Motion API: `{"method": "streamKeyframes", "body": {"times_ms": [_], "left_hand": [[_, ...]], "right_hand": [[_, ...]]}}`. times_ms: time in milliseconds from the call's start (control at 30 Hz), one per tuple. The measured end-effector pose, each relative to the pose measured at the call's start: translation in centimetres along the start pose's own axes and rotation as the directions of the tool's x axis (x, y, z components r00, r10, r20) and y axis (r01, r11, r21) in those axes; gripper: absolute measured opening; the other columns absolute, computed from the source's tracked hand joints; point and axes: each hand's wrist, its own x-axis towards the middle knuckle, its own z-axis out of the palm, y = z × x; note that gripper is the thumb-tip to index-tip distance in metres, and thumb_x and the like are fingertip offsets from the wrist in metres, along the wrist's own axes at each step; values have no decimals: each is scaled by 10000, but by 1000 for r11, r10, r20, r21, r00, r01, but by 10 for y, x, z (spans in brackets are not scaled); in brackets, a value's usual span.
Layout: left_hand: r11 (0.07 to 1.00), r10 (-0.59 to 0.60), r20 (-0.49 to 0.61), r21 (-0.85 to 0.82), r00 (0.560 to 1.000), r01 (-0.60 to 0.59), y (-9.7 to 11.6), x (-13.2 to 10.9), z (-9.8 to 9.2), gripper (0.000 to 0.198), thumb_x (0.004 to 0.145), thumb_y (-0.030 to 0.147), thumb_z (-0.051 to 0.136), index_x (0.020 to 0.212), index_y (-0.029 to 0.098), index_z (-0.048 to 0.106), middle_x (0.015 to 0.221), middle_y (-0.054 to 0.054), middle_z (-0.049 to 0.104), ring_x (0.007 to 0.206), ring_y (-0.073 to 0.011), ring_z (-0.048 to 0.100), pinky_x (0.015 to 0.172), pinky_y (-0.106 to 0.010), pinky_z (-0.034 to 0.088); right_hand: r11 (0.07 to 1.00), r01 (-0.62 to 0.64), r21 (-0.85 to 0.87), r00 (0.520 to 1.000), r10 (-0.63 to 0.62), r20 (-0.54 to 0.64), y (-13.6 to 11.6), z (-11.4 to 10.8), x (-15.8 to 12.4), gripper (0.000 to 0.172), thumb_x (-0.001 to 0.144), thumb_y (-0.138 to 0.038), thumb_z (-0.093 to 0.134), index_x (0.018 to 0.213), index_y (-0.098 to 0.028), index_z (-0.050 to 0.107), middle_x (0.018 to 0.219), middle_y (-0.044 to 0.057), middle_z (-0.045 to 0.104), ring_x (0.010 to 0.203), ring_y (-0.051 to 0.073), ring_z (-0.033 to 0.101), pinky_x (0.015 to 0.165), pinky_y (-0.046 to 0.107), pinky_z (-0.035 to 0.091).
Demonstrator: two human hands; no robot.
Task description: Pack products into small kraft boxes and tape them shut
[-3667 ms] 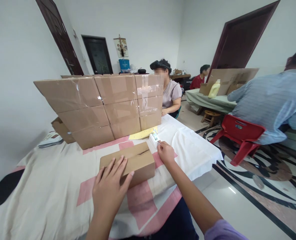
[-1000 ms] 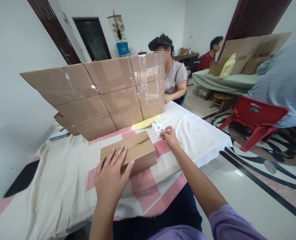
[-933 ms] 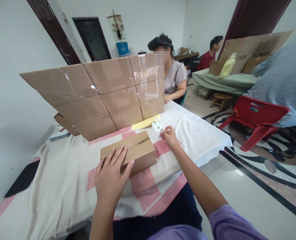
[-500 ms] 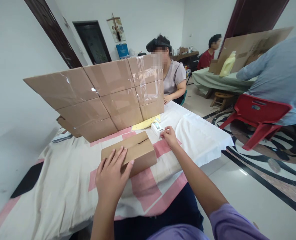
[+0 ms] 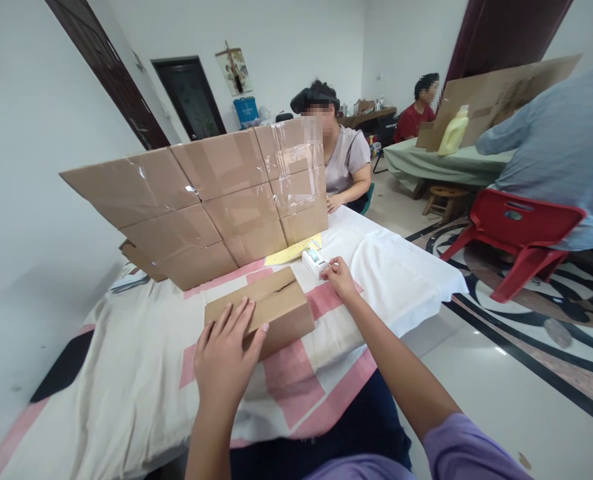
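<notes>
Head view: the left hand [image 5: 226, 360] lies on a brown box [image 5: 271, 308]. Its fingers are long and loose, spread a little, with the tips flat on the top and the thumb down over the near side. They press on the box and do not wrap around it. The box is long and low, made of smooth, dull cardboard, with straight sides. A dark, ragged slit runs along part of its top. It sits on the table, in front of the person.

The right hand [image 5: 339, 280] is past the box's right end, beside a small white block [image 5: 315, 263]. The block is shiny and shaped like a little brick, with a greenish picture on top. The fingers are curled, and the thumb and first finger come together by the block's near end. I cannot tell if they hold the block, or some tiny thing, or just touch it.

Behind the block is a flat yellow strip [image 5: 292, 251] with small dots. Behind that stands a big cardboard wall [image 5: 226, 200], leaning, with fold lines like squares and crinkly, shiny clear tape.

Under it all is a wrinkly cream cloth [image 5: 126, 380] with pink blocks on it. A soft white cloth [image 5: 401, 267] covers the right side and hangs down in folds. Across the table sits another person [image 5: 346, 163].
</notes>
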Motion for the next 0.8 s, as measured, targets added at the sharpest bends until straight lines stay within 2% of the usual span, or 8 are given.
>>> {"method": "streamKeyframes", "body": {"times_ms": [267,400,500,600,700,800], "left_hand": [[1000,11,-37,11,999,-10,5,-1,3,469,1009,472,433,1396,267,600,1459,-8,599,1384,-290,530,1139,-484,353],[999,13,-58,45,998,-10,12,-1,4,465,1016,445,434,1391,229,606,1446,-30,613,1370,-299,539,1128,-492,359],[996,52,-28,79,998,-50,14,4,0,479,999,449,471,1393,213,606,1434,-57,627,1305,-330,576,1041,-508,421],[988,124,65,83,990,-129,5,16,-12,487,970,462,533,1380,213,617,1393,-85,656,1140,-334,624,897,-488,486],[965,261,172,-30,950,-260,-14,37,-25,458,947,483,579,1313,218,658,1320,-94,681,1085,-305,606,884,-457,503],[907,405,269,-241,874,-346,-39,62,-30,378,955,452,585,1260,250,681,1283,-74,671,1124,-267,589,915,-430,508]], "right_hand": [[1000,6,26,999,-7,38,-12,-4,-11,282,726,-351,585,930,-263,412,647,-44,701,659,198,683,664,314,523],[999,20,37,997,-23,76,-26,-6,-20,326,772,-412,635,960,-254,420,706,-19,728,737,209,709,723,333,535],[998,38,43,996,-41,85,-37,-7,-25,338,802,-428,650,964,-250,413,715,-17,725,750,199,699,770,340,531],[999,32,35,995,-35,91,-44,-8,-30,332,832,-413,664,974,-247,415,724,-21,722,733,184,682,763,327,521],[999,27,21,995,-29,92,-51,-9,-36,335,853,-406,684,996,-243,428,748,-14,730,716,173,673,705,297,499],[999,-12,39,996,8,89,-69,-7,-45,355,863,-423,707,994,-240,433,767,0,741,686,166,668,642,274,475]]}}
